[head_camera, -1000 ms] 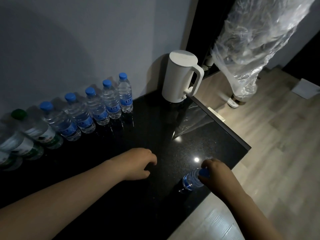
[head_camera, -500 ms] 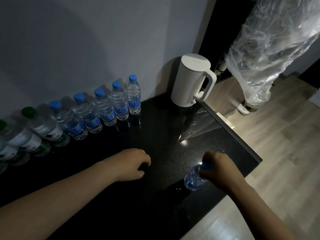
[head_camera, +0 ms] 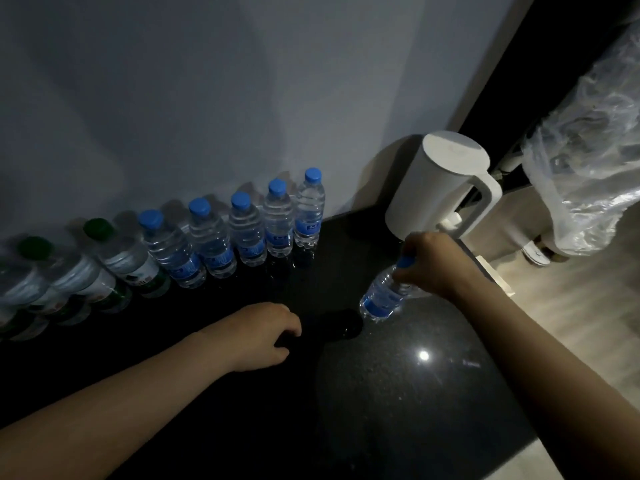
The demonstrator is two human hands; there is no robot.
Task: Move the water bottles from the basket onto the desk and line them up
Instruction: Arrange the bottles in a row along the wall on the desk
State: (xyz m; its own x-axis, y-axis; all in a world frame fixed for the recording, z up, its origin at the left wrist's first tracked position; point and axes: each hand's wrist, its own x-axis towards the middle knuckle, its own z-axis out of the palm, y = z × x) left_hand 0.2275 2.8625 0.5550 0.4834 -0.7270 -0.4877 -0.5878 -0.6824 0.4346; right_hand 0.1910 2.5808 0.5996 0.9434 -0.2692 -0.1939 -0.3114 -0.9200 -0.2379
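Water bottle (head_camera: 382, 299) dangles tilted just in front of the kettle (head_camera: 440, 192), right hand (head_camera: 433, 265) pinching its neck from above, guessing so it slots in at the kettle end of the row (head_camera: 247, 233), left hand (head_camera: 263, 336) loosely curled on the counter (head_camera: 398, 410), empty.

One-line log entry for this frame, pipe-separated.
right hand: grips blue-cap bottle by neck, tilted over desk | left hand: rests on desk, holds nothing | bottle row: upright along wall
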